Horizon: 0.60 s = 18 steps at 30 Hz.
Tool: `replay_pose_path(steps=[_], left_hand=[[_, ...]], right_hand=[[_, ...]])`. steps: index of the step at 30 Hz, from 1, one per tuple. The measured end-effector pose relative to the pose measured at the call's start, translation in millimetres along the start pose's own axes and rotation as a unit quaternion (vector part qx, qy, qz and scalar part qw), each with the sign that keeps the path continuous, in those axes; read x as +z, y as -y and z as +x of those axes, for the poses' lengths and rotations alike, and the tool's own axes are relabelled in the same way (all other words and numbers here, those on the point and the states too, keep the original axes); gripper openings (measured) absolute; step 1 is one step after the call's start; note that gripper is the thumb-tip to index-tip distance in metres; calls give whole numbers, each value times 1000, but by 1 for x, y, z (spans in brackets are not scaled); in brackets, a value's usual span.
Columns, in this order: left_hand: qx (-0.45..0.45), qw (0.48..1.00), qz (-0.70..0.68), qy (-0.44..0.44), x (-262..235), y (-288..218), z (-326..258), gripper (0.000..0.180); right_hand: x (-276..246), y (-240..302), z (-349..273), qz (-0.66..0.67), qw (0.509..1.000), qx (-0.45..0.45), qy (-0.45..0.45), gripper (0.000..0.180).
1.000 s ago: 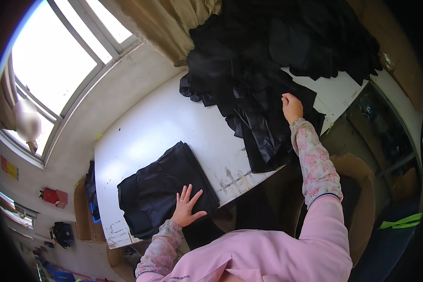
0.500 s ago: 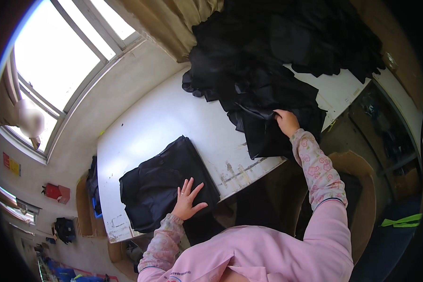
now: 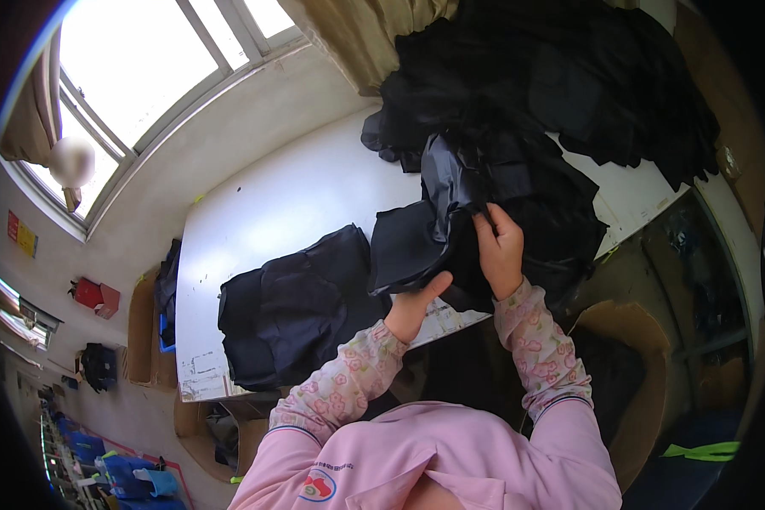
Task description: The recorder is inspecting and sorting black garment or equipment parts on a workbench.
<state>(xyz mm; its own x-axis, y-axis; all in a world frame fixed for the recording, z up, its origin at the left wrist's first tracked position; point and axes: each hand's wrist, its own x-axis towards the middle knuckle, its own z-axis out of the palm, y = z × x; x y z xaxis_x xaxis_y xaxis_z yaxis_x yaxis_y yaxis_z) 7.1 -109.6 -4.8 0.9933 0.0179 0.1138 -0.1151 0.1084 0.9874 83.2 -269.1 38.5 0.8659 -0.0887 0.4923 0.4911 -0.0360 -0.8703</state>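
When inspected, found black cloth [image 3: 406, 246] over worktop [image 3: 276, 200]

Saw right hand [image 3: 503, 255] pinching cloth; noted left hand [image 3: 410, 313] at near edge, partly hidden; could not determine grip. Located cloth between black stack [image 3: 302, 289] and large black heap [image 3: 561, 81].

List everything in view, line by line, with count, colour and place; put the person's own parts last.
held cloth: one, black, at both hands over the table
cloth stack: one, black, table's left part
cloth heap: one, black, pieces uncountable, table's far right part
table: one, white, before the person
window: one, grey-framed, upper left
curtains: two, gold-brown, beside the window
cardboard boxes: at least three, brown, left and lower right
red box: one, red, left wall
blue bins: several, blue, lower left
green strip: one, green, lower right
left hand: one, bare, held cloth's near edge
right hand: one, bare, gripping held cloth
sleeves: two, floral pink, forearms
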Motion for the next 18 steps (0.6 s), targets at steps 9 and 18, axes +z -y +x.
replay_pose_path(steps=[9, 18], left_hand=[[68, 968, -216, -112, -21, -50, 24, 46], [49, 943, -233, 232, -1, -78, 2, 77]], right_hand=[[-31, 27, -1, -293, 931, -198, -94, 41], [9, 28, -67, -9, 994, 3, 112, 61]])
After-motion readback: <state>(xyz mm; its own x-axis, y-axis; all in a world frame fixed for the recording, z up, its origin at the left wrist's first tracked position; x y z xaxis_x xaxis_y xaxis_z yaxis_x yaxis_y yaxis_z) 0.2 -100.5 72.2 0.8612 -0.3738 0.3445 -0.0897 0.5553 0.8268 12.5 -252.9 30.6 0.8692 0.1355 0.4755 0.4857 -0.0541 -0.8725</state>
